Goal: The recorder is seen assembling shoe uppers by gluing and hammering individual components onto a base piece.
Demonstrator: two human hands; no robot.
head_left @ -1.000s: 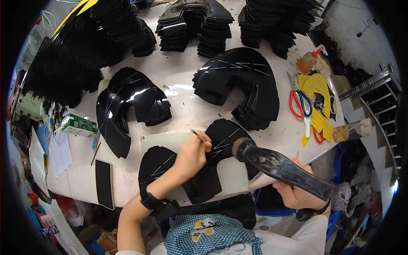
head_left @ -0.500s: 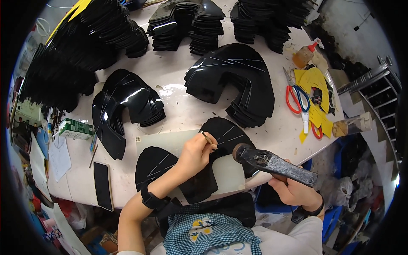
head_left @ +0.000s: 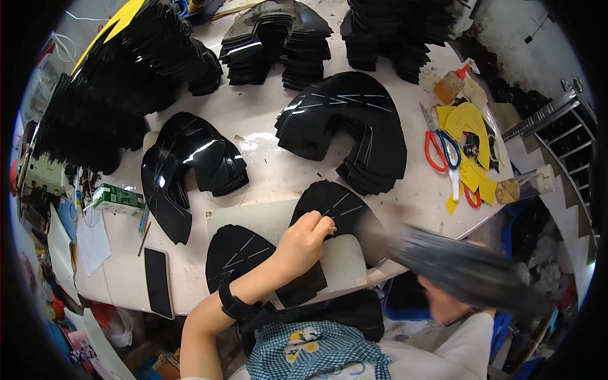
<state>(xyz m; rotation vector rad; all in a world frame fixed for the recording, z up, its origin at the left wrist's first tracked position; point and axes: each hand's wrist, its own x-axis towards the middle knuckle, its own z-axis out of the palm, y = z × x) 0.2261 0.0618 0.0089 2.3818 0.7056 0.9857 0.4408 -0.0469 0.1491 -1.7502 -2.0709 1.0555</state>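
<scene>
My left hand [head_left: 305, 242] is closed around a small metal punch [head_left: 332, 230], mostly hidden by the fingers. It is over a black horseshoe-shaped piece [head_left: 326, 197] marked with white dashes. That piece lies on a pale greenish board [head_left: 345, 256] at the table's near edge. Whether the punch touches the piece, I cannot tell. To the right, my right hand [head_left: 441, 303] grips a hammer [head_left: 453, 256], smeared by motion, its head toward the punch. Beyond the board are a stack of similar black pieces [head_left: 373, 101] and a smaller stack [head_left: 196, 149].
Tall stacks of black pieces [head_left: 273, 38] line the table's far side. At right lie red-and-blue scissors [head_left: 443, 152], yellow scraps [head_left: 474, 171] and a bottle of amber liquid [head_left: 451, 85]. A phone [head_left: 158, 282] and a green box [head_left: 118, 199] are on the left.
The hammer and my right hand have shifted right and down, now blurred. My left hand has turned and moved slightly right and down with the punch, while the whole view has shifted a little.
</scene>
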